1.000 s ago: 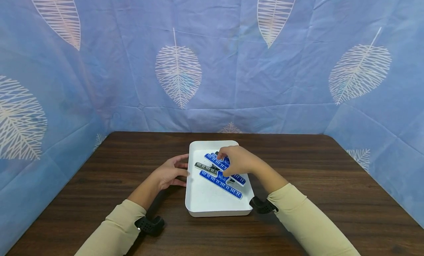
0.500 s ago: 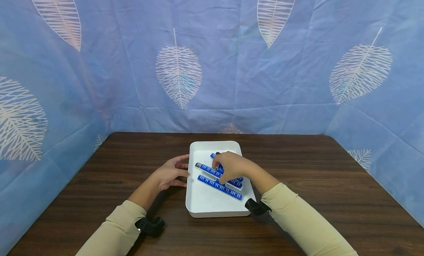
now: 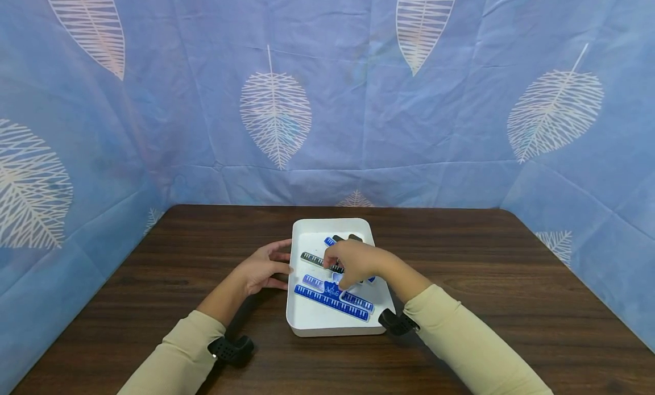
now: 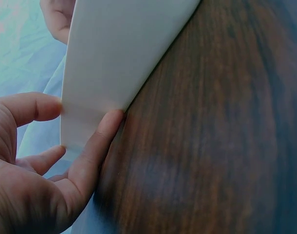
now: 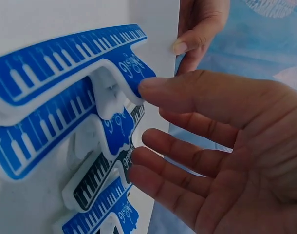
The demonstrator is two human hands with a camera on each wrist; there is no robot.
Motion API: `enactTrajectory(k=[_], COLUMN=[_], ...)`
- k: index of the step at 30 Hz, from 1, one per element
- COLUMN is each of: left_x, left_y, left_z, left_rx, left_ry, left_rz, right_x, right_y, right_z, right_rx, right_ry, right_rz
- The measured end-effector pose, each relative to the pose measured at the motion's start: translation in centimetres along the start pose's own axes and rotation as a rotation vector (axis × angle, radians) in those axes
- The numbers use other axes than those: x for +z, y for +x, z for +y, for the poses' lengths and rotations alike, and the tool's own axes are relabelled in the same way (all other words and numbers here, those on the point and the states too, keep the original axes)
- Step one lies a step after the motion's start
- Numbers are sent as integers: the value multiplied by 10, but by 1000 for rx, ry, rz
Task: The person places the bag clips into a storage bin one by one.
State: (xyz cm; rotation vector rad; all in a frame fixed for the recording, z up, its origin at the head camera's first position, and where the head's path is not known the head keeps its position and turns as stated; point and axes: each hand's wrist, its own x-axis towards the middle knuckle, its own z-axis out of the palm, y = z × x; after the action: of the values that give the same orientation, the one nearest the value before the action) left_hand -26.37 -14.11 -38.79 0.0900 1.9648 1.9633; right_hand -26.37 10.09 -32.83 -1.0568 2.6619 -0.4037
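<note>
A white tray holds several music clips with a piano-key print. Frontmost lies a blue clip, and my right hand reaches over the tray with its thumb on that clip's handle. In the right wrist view, the thumb tip touches the handle of this blue clip, while the other fingers are spread loosely apart from it. Just behind are a second blue clip and a black clip. Against the tray's left side rests my left hand, its fingertips touching the outer wall and rim.
A dark wooden table carries the tray. More clips, such as a blue one, lie at the tray's back, partly hidden by my right hand. A blue leaf-print cloth hangs behind and at both sides.
A blue clip has come off the black one and now lies at the front, overlapping the other blue clip. My right thumb and fingers have spread. My left hand stays put.
</note>
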Motion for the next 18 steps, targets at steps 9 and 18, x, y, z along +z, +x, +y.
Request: enactTrajectory(k=[9, 18], left_x=[0, -1], left_y=[0, 1], left_z=[0, -1], left_rx=[3, 4], left_ry=[0, 3], left_rz=[0, -12], right_x=[-9, -10], right_y=[-18, -33], right_z=[-1, 6], right_rx=[-26, -43], right_ry=[81, 86], right_rz=[65, 153])
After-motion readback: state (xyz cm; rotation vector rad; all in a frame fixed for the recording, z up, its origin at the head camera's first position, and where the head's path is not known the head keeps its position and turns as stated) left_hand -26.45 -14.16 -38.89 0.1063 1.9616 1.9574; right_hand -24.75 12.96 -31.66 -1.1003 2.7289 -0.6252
